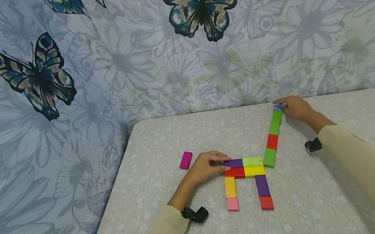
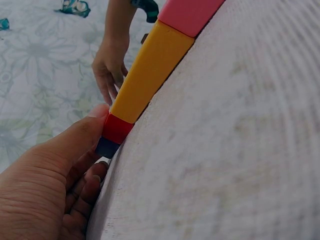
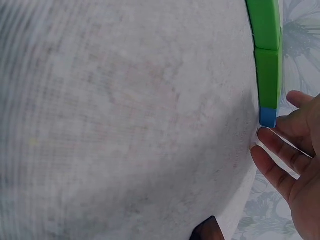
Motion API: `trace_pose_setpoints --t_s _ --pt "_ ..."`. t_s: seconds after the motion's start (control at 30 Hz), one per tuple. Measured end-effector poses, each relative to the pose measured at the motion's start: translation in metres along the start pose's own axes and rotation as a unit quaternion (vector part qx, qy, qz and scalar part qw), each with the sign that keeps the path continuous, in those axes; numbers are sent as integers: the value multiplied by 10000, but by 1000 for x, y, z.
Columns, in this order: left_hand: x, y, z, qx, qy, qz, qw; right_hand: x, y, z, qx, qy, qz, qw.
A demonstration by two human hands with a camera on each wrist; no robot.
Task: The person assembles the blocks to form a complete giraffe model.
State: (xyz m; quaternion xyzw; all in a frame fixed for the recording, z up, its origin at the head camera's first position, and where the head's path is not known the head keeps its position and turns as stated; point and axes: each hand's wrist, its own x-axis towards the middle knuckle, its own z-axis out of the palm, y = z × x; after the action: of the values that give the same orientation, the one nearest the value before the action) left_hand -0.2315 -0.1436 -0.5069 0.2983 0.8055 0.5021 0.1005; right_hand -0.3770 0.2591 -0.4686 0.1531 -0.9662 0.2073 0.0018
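My left hand (image 1: 205, 167) is at the left end of a two-row block body, pinching the purple block (image 1: 233, 163) and the red block (image 1: 235, 173) between forefinger and thumb. The thumb presses the red block in the left wrist view. Beside them lie a light green block (image 1: 252, 161) and a yellow block (image 1: 254, 170). My right hand (image 1: 294, 108) is at the far tip of a slanting row, its fairly straight fingertips touching the small blue block (image 3: 268, 117). Next to that block come green blocks (image 1: 275, 116), a red block (image 1: 272, 141) and another green block (image 1: 269, 158).
Two legs of blocks run toward me: an orange block (image 1: 230, 187) with a pink block (image 1: 232, 204), and a purple block (image 1: 262, 185) with a red block (image 1: 266, 202). A loose magenta block (image 1: 186, 160) lies left. The cloth-covered table (image 1: 161, 137) meets the butterfly-print wall.
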Motion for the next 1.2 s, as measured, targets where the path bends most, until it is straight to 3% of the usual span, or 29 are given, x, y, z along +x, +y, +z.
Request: trace_pose_setpoints --t_s 0.13,0.43,0.87,1.2 --pt "3 -13 2 57 19 -10 10000 0 -1 0 -11 -145 -55 9999" --pt "4 -12 1 72 87 103 9999 -6 -4 -10 -44 -248 -37 9997" --pt "1 -13 2 195 93 18 9998 -42 16 -32 155 -39 -147 9998" --pt "0 -14 2 199 99 4 9998 -79 28 -38 -165 -30 -75 9998"
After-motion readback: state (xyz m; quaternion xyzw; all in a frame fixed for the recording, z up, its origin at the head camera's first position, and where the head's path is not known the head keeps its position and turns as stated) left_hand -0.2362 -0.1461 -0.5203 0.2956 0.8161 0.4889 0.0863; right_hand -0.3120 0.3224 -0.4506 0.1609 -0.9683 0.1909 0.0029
